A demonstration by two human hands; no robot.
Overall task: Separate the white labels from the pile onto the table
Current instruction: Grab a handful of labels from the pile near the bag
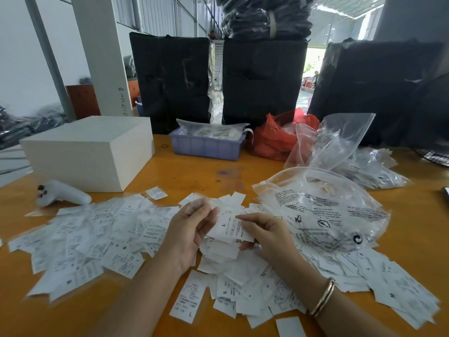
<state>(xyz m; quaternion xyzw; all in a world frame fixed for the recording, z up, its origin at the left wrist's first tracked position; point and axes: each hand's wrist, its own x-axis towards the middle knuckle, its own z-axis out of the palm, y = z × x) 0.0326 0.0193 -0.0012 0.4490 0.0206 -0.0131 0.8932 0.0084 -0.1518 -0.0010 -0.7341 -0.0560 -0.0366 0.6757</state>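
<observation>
Head view: both hands at centre over label pile (pixel 233 271) on orange table (pixel 184 171). Right hand (pixel 264 233) pinches white label (pixel 230 228) marked "L" — thumb on top, fingers curled beneath. Left hand (pixel 192 229) fingers curled, pinching clear sleeve (pixel 199 203), blurred. Sorted labels (pixel 97 234) spread at 9 o'clock. Clear printed bag (pixel 320 210) at 2 o'clock, touching pile. White box (pixel 90 152) at 10 o'clock, blue tray (pixel 206 144) at 12 — well apart from hands.

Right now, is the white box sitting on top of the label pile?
No, the white box stands on bare table behind the label pile.
</observation>
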